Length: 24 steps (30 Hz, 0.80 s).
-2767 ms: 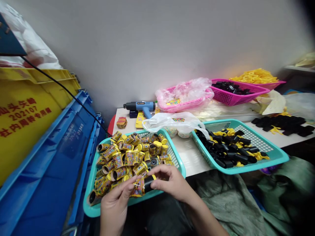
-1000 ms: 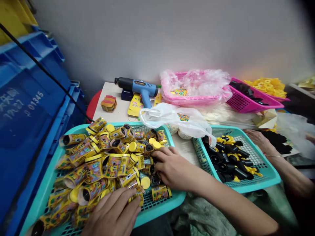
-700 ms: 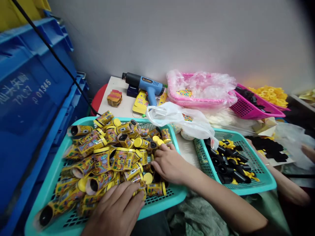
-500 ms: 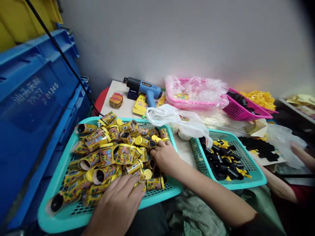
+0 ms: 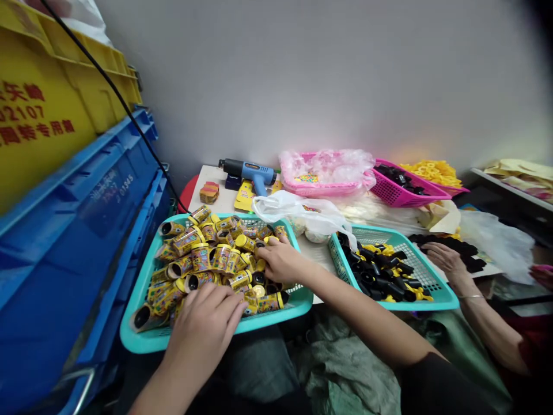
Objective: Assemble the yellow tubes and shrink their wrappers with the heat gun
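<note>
In the head view, the left hand point(image 5: 203, 314) lies with open fingers on yellow printed tubes point(image 5: 207, 256), which are heaped in a turquoise mesh basket point(image 5: 142, 340). The right hand point(image 5: 280, 262) bends its fingers over the right side of the heap; I cannot tell if they grip one tube. Beside this basket, on the white surface point(image 5: 313, 276), stands a second turquoise basket point(image 5: 432, 302) with black tubes point(image 5: 380, 276). Another person's hand point(image 5: 447, 259) touches black pieces point(image 5: 458, 248) beyond it.
</note>
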Motion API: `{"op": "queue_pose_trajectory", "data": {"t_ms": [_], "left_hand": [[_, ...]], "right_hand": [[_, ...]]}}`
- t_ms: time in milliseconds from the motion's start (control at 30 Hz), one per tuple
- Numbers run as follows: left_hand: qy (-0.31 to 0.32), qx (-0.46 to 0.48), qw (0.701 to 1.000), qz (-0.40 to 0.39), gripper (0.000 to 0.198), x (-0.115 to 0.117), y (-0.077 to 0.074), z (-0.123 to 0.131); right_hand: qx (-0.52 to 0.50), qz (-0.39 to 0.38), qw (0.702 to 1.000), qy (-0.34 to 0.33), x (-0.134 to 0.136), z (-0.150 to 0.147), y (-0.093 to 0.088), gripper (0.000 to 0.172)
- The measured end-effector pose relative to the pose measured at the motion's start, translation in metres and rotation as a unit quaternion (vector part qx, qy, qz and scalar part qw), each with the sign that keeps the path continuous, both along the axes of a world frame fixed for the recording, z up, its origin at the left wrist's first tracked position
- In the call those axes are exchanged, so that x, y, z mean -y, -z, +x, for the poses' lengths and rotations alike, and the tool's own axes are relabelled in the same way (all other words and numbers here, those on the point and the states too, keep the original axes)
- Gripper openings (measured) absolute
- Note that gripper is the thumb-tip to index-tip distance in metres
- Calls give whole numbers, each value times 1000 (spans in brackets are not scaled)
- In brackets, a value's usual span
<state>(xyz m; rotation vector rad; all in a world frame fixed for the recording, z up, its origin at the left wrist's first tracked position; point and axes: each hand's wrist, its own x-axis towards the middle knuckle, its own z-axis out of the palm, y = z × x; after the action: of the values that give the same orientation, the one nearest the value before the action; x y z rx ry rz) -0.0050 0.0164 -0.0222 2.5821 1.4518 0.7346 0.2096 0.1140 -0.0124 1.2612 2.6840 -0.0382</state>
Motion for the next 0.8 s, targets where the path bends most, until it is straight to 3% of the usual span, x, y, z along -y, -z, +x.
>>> {"op": "queue_pose_trajectory", "data": {"t_ms": [133,233,433,533,633,700,733,800], "left_hand": [[-52,-134,981,-130,22,-19,-9,37],[-63,-158,974,-148,17,-31,-11,54],[-63,-161,972,-157,25,-34,-11,45],[-90,-84,986,-109,27,-27,-10,26],[-100,120,988,0,23,-15,-9,11],[-143,249,958,17,20,-6,-11,8],[-180,303,936,-2,19,-3,-13,8],[-237,399,882,-76,21,1,-15,11]], "right_hand": [[-24,2,999,29,0,8,-8,28],[-28,-10,999,44,1,5,-2,26],[-103,-38,993,51,-12,5,9,28],[-198,-53,976,73,-20,24,5,30],[-300,-65,947,95,-17,47,-4,28],[-435,-112,887,108,-5,56,-9,26],[-522,-153,831,117,4,57,-11,26],[-680,-242,677,142,25,52,-13,32]]}}
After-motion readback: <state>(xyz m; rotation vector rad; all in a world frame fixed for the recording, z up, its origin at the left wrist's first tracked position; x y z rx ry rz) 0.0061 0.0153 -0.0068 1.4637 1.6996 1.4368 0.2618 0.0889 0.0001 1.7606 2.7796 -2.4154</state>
